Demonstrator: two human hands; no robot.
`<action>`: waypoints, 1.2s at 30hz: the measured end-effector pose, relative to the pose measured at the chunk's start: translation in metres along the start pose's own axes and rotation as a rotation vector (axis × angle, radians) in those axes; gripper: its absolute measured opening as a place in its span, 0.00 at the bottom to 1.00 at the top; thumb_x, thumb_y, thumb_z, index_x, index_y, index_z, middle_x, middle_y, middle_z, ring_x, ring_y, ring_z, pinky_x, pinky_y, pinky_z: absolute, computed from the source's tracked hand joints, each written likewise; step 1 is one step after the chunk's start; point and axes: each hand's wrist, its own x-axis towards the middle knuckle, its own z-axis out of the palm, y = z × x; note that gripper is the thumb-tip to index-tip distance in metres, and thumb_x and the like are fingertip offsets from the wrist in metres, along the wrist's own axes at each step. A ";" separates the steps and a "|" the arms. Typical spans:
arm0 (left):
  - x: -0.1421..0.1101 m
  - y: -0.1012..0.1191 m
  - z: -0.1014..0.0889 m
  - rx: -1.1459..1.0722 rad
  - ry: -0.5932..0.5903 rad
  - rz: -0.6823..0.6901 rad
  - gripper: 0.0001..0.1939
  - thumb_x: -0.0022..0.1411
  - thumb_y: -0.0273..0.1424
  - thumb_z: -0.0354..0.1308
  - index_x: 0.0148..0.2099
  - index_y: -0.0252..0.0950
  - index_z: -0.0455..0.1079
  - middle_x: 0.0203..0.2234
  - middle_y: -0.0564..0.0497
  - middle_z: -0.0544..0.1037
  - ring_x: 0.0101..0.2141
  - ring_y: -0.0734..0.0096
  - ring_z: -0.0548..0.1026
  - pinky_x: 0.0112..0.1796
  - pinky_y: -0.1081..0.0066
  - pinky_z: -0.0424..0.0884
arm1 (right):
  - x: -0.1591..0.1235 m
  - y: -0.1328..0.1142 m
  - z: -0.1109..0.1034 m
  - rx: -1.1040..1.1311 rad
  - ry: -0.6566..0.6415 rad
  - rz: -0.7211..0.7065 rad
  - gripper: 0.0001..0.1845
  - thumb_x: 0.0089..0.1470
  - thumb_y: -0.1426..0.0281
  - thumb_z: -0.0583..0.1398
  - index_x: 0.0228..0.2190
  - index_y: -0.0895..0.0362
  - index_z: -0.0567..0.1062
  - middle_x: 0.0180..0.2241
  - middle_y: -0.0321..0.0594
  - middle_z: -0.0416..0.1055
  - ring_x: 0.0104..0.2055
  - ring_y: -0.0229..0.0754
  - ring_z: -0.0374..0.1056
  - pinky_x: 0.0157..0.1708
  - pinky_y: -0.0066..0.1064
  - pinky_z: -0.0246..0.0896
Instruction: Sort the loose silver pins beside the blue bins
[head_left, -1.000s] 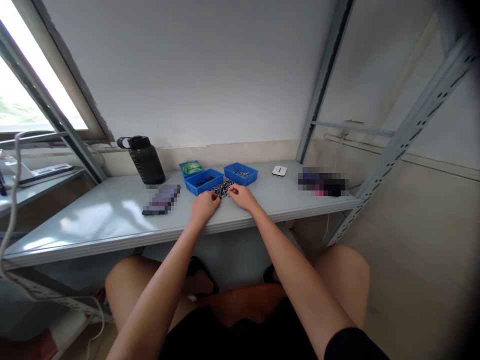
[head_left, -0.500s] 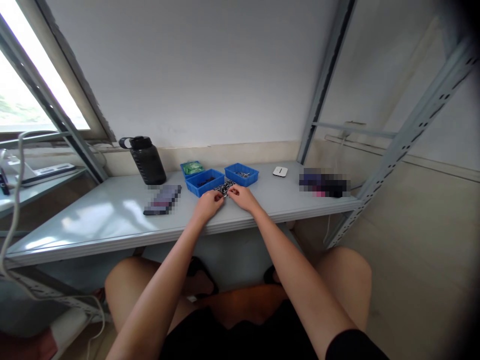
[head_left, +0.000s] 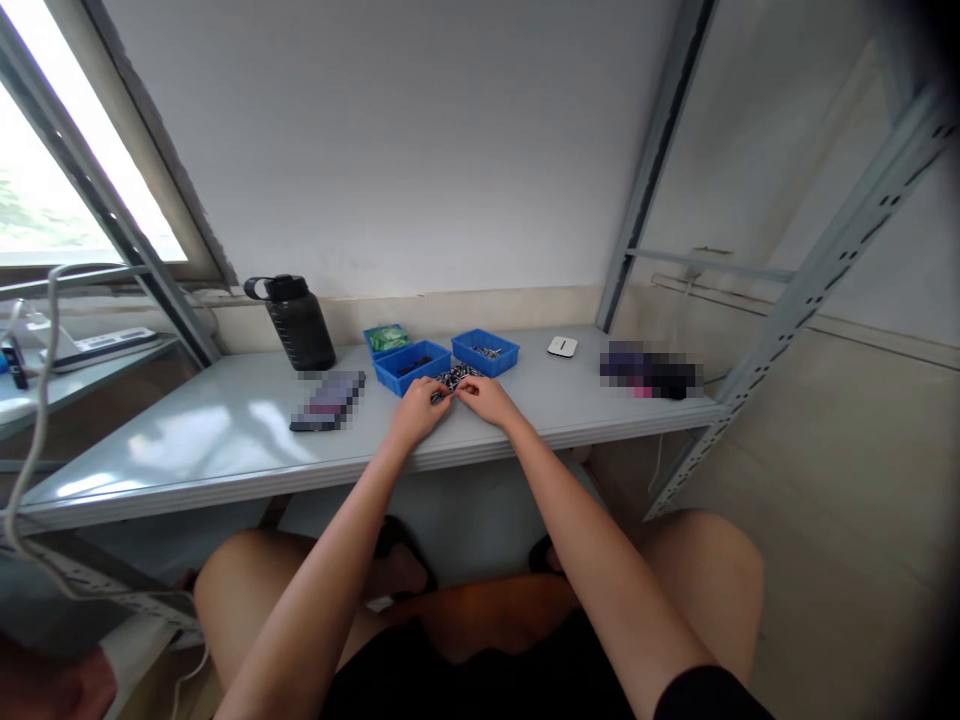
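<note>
My left hand (head_left: 419, 409) and my right hand (head_left: 486, 399) meet at the near side of a pile of small black and silver pieces, perhaps screws (head_left: 459, 376), on the grey table (head_left: 247, 430). Both hands are closed in a pinch, fingertips almost touching. What lies between the fingers is too small to make out. Just behind the left hand stands a blue tray (head_left: 391, 378) with dark small parts in it. Beyond the right hand is another blue tray (head_left: 504, 362) holding silvery, screw-like pieces. A third blue tray (head_left: 387, 338) at the back contains something green.
A dark water bottle (head_left: 301, 325) stands at the back left, with a blurred-out phone-like object (head_left: 328, 402) before it. To the right lie a small white square object (head_left: 562, 347) and a blurred-out dark item (head_left: 651, 371). Metal shelf posts (head_left: 817, 300) frame the table.
My left hand has shifted slightly right and its fingertips have come up to those of my right hand. The right hand has barely moved. The view has tilted slightly.
</note>
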 end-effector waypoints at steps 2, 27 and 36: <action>0.000 0.000 0.000 -0.009 0.001 0.002 0.06 0.63 0.32 0.57 0.37 0.34 0.71 0.34 0.50 0.74 0.40 0.65 0.71 0.44 0.60 0.67 | 0.000 0.001 0.000 0.002 -0.008 0.000 0.07 0.53 0.70 0.58 0.31 0.57 0.77 0.30 0.38 0.75 0.33 0.39 0.68 0.35 0.28 0.58; -0.001 -0.001 0.001 -0.083 -0.001 -0.015 0.09 0.64 0.35 0.56 0.38 0.33 0.70 0.33 0.51 0.74 0.33 0.70 0.72 0.38 0.65 0.70 | -0.001 -0.001 0.000 -0.032 -0.106 -0.040 0.08 0.53 0.71 0.58 0.34 0.55 0.78 0.31 0.37 0.76 0.33 0.39 0.69 0.34 0.27 0.58; 0.001 -0.006 0.005 -0.052 -0.016 -0.014 0.10 0.66 0.36 0.54 0.40 0.33 0.70 0.35 0.50 0.74 0.35 0.69 0.73 0.39 0.63 0.71 | -0.003 -0.006 -0.002 -0.033 -0.079 -0.035 0.08 0.54 0.70 0.58 0.33 0.56 0.78 0.31 0.38 0.76 0.33 0.39 0.68 0.35 0.27 0.57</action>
